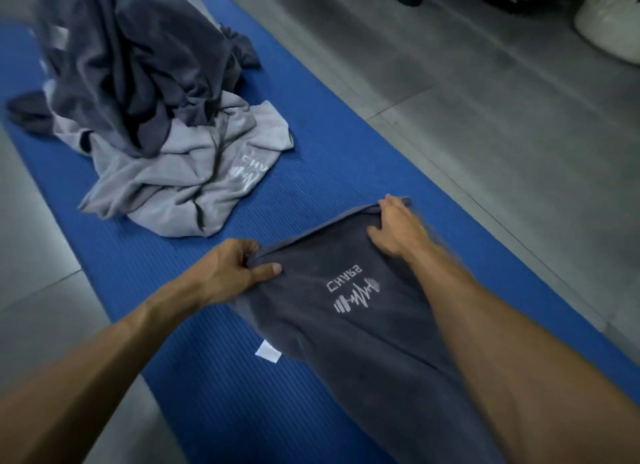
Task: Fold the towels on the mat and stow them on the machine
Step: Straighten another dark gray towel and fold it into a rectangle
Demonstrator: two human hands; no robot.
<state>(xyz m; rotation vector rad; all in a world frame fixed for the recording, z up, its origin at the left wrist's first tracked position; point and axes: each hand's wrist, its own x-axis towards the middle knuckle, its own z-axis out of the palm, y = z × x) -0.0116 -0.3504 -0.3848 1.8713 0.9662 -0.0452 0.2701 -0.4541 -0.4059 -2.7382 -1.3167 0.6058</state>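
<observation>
Dark grey towel (349, 328) on the blue mat (311, 172), both hands, left (230, 269) and right (398, 231), pinching its far edge.

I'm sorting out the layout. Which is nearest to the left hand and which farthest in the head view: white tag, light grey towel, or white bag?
From the left hand:
1. White tag, just below it on the dark towel.
2. Light grey towel, ahead in the pile.
3. White bag, far upper right on the floor.
</observation>
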